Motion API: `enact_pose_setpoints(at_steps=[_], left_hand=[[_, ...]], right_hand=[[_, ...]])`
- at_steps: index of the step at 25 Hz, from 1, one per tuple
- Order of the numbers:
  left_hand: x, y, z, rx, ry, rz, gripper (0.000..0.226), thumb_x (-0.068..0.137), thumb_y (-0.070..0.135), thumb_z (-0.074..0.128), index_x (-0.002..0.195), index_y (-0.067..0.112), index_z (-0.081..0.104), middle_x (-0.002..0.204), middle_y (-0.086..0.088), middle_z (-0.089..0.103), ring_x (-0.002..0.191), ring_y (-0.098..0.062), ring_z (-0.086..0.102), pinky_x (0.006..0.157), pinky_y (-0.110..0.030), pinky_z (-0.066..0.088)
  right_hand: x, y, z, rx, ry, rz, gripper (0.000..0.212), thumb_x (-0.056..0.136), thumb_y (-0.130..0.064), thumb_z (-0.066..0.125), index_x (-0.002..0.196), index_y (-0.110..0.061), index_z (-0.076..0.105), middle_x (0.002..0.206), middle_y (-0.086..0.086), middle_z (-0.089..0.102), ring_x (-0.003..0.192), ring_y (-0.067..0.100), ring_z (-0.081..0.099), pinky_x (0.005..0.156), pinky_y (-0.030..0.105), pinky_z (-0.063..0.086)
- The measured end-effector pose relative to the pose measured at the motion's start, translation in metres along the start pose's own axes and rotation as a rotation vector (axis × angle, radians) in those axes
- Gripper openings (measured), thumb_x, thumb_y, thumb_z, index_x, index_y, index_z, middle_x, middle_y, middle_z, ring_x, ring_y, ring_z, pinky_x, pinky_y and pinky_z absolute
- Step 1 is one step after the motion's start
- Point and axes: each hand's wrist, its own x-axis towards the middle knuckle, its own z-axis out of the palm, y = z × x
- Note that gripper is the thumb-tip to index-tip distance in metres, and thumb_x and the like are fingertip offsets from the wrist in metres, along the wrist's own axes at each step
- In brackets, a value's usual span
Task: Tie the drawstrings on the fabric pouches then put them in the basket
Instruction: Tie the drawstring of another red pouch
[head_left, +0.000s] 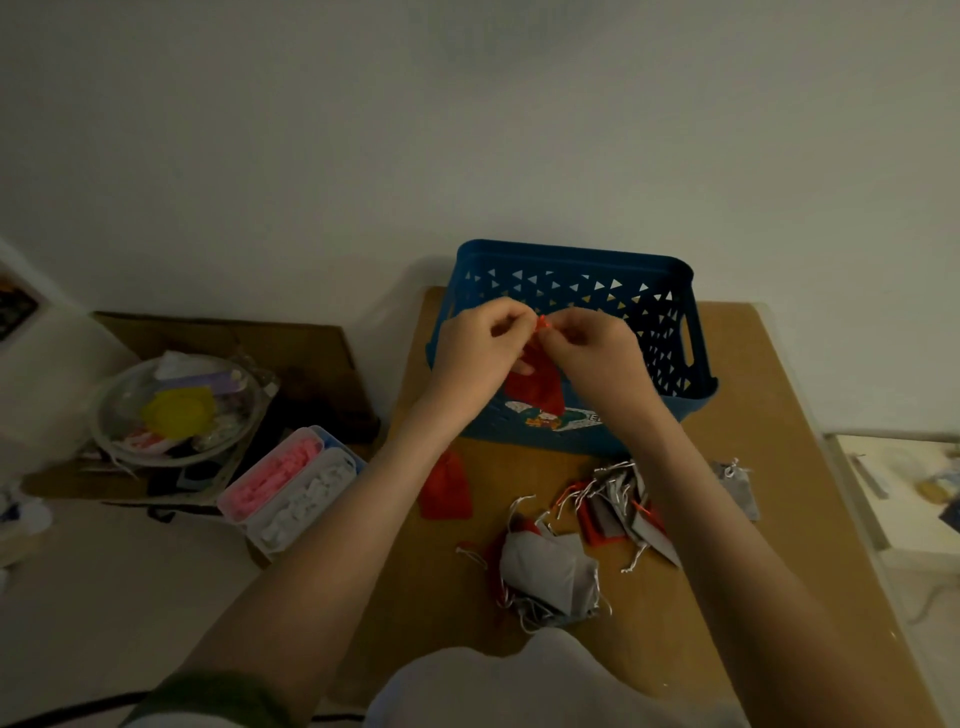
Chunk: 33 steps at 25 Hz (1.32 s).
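Both hands, left hand (480, 345) and right hand (597, 345), pinch the orange drawstring (543, 323) between their fingertips, the red pouch (537, 384) hanging just below them. Keeping both ends taut should snug the knot; the basket (670, 270) waits just beyond the knuckles.

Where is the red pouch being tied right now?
In the head view, the red pouch hangs centre frame between the left hand and right hand, which pinch its drawstring in front of the blue basket.

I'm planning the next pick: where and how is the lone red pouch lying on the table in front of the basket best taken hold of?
Probably pinch the red pouch at its narrow top end, the one toward the blue basket, coming from above: it lies flat on the table, widening toward the person.
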Motion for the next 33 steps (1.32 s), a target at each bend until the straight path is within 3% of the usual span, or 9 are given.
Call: enact_pose_setpoints(at_steps=[2,5,9,12,16,18,26,29,33], left_hand=[[0.001,-0.001,-0.002,-0.119,-0.022,-0.013,0.015,0.094,0.02,0.056,0.087,0.02,0.069,0.066,0.01,0.062,0.058,-0.008,0.062,0.065,-0.034,0.057],[-0.001,-0.006,0.0,-0.307,-0.042,-0.033,0.015,0.094,0.013,0.057,0.087,0.017,0.07,0.065,0.01,0.062,0.06,-0.007,0.057,0.062,-0.027,0.05],[-0.005,-0.009,0.002,-0.471,-0.072,-0.072,0.015,0.093,0.008,0.056,0.092,0.014,0.07,0.065,0.006,0.061,0.059,-0.007,0.054,0.061,-0.02,0.047],[-0.005,-0.005,0.0,-0.669,-0.153,-0.144,0.019,0.093,0.001,0.052,0.091,0.009,0.07,0.063,0.006,0.061,0.056,-0.005,0.053,0.056,-0.016,0.046],[-0.007,0.001,-0.005,-0.85,-0.264,-0.206,0.04,0.093,-0.003,0.047,0.074,0.017,0.076,0.064,0.007,0.066,0.056,-0.001,0.056,0.051,-0.011,0.046],[-0.007,0.002,-0.007,-0.875,-0.283,-0.228,0.038,0.093,-0.001,0.047,0.075,0.016,0.075,0.065,0.008,0.066,0.056,0.0,0.056,0.051,-0.011,0.046],[0.0,0.0,-0.021,-0.526,-0.418,-0.169,0.013,0.091,0.008,0.055,0.082,0.013,0.062,0.072,0.007,0.061,0.064,-0.001,0.055,0.059,-0.015,0.046],[0.004,0.001,-0.029,-0.32,-0.442,-0.135,0.013,0.088,0.004,0.061,0.079,0.013,0.061,0.075,0.006,0.065,0.07,-0.002,0.06,0.063,-0.016,0.048],[0.008,0.003,-0.03,-0.066,-0.418,-0.099,0.017,0.084,0.006,0.068,0.073,0.017,0.061,0.079,0.004,0.069,0.076,-0.007,0.063,0.07,-0.023,0.05]], right_hand=[[0.0,-0.005,-0.01,0.218,-0.108,0.084,0.019,0.096,-0.017,0.055,0.082,-0.014,0.068,0.075,-0.002,0.066,0.067,0.0,0.058,0.064,0.014,0.046],[0.004,-0.003,-0.017,0.335,-0.223,0.141,0.018,0.095,-0.015,0.055,0.083,-0.009,0.068,0.073,0.0,0.065,0.068,0.01,0.055,0.07,0.023,0.044],[0.007,0.001,-0.022,0.525,-0.37,0.227,0.02,0.093,-0.009,0.051,0.078,-0.007,0.064,0.061,-0.005,0.058,0.059,0.005,0.052,0.066,0.019,0.046],[0.008,0.002,-0.026,0.694,-0.49,0.3,0.014,0.086,-0.015,0.054,0.082,-0.006,0.064,0.067,-0.001,0.058,0.063,0.009,0.051,0.068,0.021,0.047],[0.006,-0.003,-0.03,0.754,-0.616,0.364,0.017,0.088,-0.017,0.049,0.089,-0.006,0.062,0.069,-0.004,0.067,0.061,0.005,0.06,0.058,0.018,0.049],[0.007,-0.005,-0.03,0.771,-0.628,0.372,0.017,0.089,-0.015,0.047,0.089,-0.006,0.061,0.069,-0.005,0.067,0.061,0.005,0.061,0.056,0.018,0.05],[0.007,0.006,-0.023,0.658,-0.582,0.318,0.017,0.089,-0.013,0.051,0.092,-0.005,0.065,0.079,0.002,0.065,0.075,0.014,0.056,0.074,0.025,0.049],[0.007,0.007,-0.021,0.475,-0.526,0.276,0.019,0.094,-0.009,0.049,0.085,-0.007,0.065,0.071,-0.002,0.062,0.071,0.012,0.052,0.077,0.029,0.044],[0.005,-0.002,-0.018,0.11,-0.428,0.189,0.02,0.097,-0.014,0.05,0.085,-0.013,0.066,0.075,-0.003,0.062,0.075,0.01,0.052,0.075,0.026,0.041]])
